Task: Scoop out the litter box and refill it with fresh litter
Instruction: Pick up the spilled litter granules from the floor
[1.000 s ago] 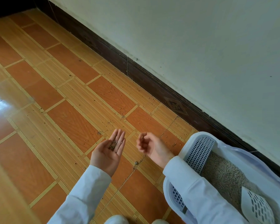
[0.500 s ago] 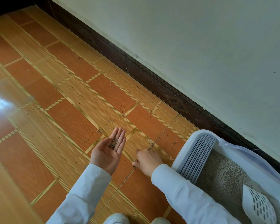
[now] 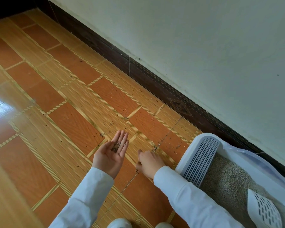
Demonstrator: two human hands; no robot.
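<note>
Wall [image 3: 204, 38]: pale, filling the view from 12 to 3 o'clock, with a dark skirting board [image 3: 155, 83] running diagonally along its foot.

Floor [image 3: 56, 112]: orange and tan tiles, spreading from the centre out to 9 o'clock, glossy with a light patch at the left edge.

Litter box [image 3: 234, 147]: white, at your 4 o'clock, just beside the skirting board. A slotted white step [image 3: 199, 160] sits across its near end, and grey litter [image 3: 227, 180] covers the tray behind it. A white slotted scoop [image 3: 263, 211] rests on the litter at 5 o'clock.

Sleeves [image 3: 82, 199]: both your forearms are in pale sleeves, entering from 6 o'clock.

Left hand [image 3: 113, 153]: held palm up just below centre, fingers straight and together, not gripping. It carries a small heap of spilled grains [image 3: 116, 146] on the base of the fingers.

Right hand [image 3: 149, 162]: lowered to the floor at 5 o'clock from centre, between your left hand and the litter box, back of the hand toward you. The fingers curl downward against the tiles; you cannot tell from this angle whether they pinch any grains.

Loose grains [image 3: 155, 147]: scattered over the tiles from centre toward 1 o'clock, thickest along the tile joint just beyond your right hand and near the box's step.
</note>
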